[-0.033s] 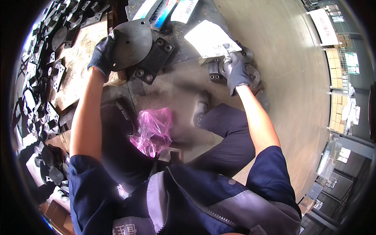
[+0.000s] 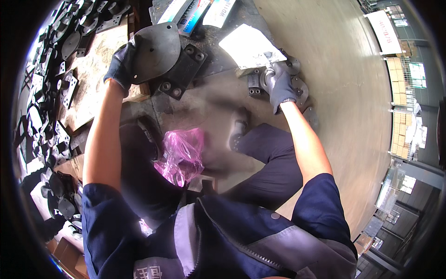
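My left hand (image 2: 121,66), in a dark glove, grips the left edge of a dark metal mounting bracket (image 2: 158,51). The bracket has a rounded flat plate facing up and a block with several bolt holes at its lower right. My right hand (image 2: 281,84), also gloved, is closed at the right, its fingertips against a grey round piece beside the lower edge of a white paper sheet (image 2: 248,45). What it pinches is too small to make out. Under and beside that hand lie more dark metal brackets (image 2: 254,85), partly hidden by the paper and hand.
Blue-and-white packages (image 2: 194,17) lie on a dark worktop (image 2: 244,13) at the top. Many dark metal parts (image 2: 69,44) crowd a wooden pallet (image 2: 103,56) on the left. A pink plastic bag (image 2: 181,156) sits between my legs. Stacked cartons (image 2: 399,132) stand far right.
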A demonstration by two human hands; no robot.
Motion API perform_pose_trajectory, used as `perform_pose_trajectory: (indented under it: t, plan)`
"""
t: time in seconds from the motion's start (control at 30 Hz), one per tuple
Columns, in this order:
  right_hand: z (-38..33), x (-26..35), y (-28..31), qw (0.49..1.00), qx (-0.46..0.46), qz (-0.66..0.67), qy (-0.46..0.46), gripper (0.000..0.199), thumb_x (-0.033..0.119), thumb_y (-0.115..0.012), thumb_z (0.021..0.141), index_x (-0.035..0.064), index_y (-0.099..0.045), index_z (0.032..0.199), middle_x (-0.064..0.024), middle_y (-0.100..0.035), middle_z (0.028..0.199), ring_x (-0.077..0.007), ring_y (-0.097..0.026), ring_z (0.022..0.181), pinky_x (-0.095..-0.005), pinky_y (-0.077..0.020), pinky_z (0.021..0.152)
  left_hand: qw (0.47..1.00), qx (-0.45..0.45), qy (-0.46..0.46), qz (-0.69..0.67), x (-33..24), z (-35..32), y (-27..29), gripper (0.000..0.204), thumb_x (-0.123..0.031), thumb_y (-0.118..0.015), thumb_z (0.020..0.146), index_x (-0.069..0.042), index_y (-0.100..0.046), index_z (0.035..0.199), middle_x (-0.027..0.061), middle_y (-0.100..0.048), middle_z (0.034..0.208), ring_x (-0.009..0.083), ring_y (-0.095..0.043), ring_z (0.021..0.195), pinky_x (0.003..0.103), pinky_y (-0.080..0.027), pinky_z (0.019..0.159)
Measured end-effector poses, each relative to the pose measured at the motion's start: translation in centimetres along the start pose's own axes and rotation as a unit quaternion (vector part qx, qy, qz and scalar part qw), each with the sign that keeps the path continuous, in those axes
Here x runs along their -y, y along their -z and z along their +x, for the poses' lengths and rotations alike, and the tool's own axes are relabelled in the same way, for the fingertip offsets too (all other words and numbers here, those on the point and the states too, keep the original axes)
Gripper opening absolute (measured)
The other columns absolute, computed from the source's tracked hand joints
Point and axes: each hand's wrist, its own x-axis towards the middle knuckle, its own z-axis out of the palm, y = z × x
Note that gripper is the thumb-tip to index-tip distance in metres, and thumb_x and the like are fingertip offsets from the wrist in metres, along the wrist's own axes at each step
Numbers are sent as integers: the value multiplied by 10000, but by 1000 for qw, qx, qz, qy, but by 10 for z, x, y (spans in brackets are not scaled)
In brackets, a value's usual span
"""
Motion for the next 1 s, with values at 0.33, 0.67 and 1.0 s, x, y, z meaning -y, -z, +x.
perform_pose_trajectory:
  t: [0.33, 0.67, 1.0]
  plan:
    - [-28, 42, -9, 828, -67, -517, 207, 218, 153, -459, 881, 6, -561, 1006, -234, -592, 860, -298, -542, 715, -366, -436, 713, 991, 17, -115, 71, 44, 57, 32, 539, -523, -447, 894, -59, -586, 1132, 68, -611, 964, 99, -527, 848, 262, -437, 760]
    - [-17, 26, -11, 955, 4, -288, 73, 295, 218, -471, 896, 98, -579, 1143, -99, -560, 694, -161, -519, 683, -272, -426, 640, 996, 32, -29, -76, 38, 39, 28, 544, -401, -406, 941, 8, -420, 1300, 78, -484, 1278, 139, -442, 1155, 262, -324, 985]
    - [-6, 15, -8, 924, -38, -346, 159, 142, 65, -452, 865, 12, -574, 914, 14, -475, 709, -80, -404, 632, -253, -367, 564, 997, 79, -17, -18, 43, 60, 36, 498, -286, -311, 968, 11, -302, 1367, 96, -310, 1435, 159, -274, 1321, 264, -163, 1089]
